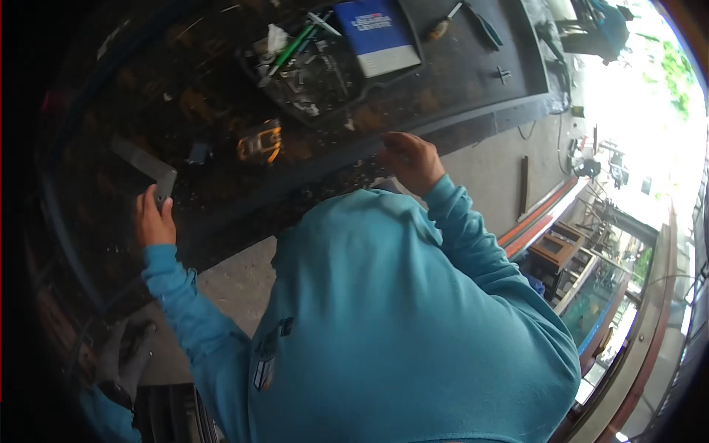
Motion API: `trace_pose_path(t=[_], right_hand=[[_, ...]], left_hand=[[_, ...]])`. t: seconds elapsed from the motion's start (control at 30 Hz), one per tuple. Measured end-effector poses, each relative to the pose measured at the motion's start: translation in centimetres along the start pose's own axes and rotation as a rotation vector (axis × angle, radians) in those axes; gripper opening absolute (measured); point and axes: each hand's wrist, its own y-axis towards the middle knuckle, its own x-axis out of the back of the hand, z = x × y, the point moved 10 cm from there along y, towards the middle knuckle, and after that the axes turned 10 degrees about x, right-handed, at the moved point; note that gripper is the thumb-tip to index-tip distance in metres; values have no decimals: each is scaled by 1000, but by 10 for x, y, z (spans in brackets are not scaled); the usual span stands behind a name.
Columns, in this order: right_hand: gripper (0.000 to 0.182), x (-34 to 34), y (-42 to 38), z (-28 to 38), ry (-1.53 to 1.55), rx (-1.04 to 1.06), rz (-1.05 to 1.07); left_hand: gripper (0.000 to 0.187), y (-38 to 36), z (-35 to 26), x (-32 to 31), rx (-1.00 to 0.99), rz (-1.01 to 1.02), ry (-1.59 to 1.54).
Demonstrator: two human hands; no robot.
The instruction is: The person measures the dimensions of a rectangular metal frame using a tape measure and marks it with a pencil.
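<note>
At the left of the bench, my left hand (155, 221) is closed on the near end of a grey, L-shaped flat metal piece (151, 165), thumb and fingers at its edge. The piece's far arm points up and left over the dark bench top. Beside it lies a small dark block (199, 153). A yellow-and-black tool (260, 142), perhaps a tape measure, sits farther right. My right hand (413, 161) hovers by the bench's front edge, its fingers loosely curled with a gap to the thumb. I see nothing in it; its fingertips are partly in shadow.
On the dark bench (325, 159), a black tray (362, 96) holds small metal bits, a green pen (292, 49) and a blue-and-white booklet (377, 37). A screwdriver (444, 22) and pliers (484, 26) lie at the back right. Another person's arm (111, 402) shows at the lower left.
</note>
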Motion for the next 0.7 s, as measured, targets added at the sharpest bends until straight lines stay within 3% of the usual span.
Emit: trace_pose_path(t=[0.07, 0.13, 0.2, 0.27, 0.33, 0.47, 0.6, 0.7], right_hand=[[38, 1, -5, -9, 22, -22, 45], [39, 1, -5, -18, 59, -21, 102], [44, -6, -15, -36, 488, -187, 131], [48, 5, -21, -51, 598, -220, 139], [44, 21, -26, -82, 865, -208, -46], [37, 36, -45, -177, 785, -285, 14], [31, 43, -60, -222, 931, -352, 30], [32, 45, -56, -242, 979, -361, 80]], left_hand=[[44, -13, -85, 42, -78, -97, -134], [46, -21, -185, 53, -150, -46, -315], [45, -34, -275, 31, -270, 3, -363], [45, -51, -357, -15, -370, 189, -387], [46, -72, -429, -55, -469, 280, -294], [47, -98, -507, -121, -507, 346, -175], [46, -107, -548, -145, -497, 438, -91], [55, -105, -575, -145, -576, 351, -21]])
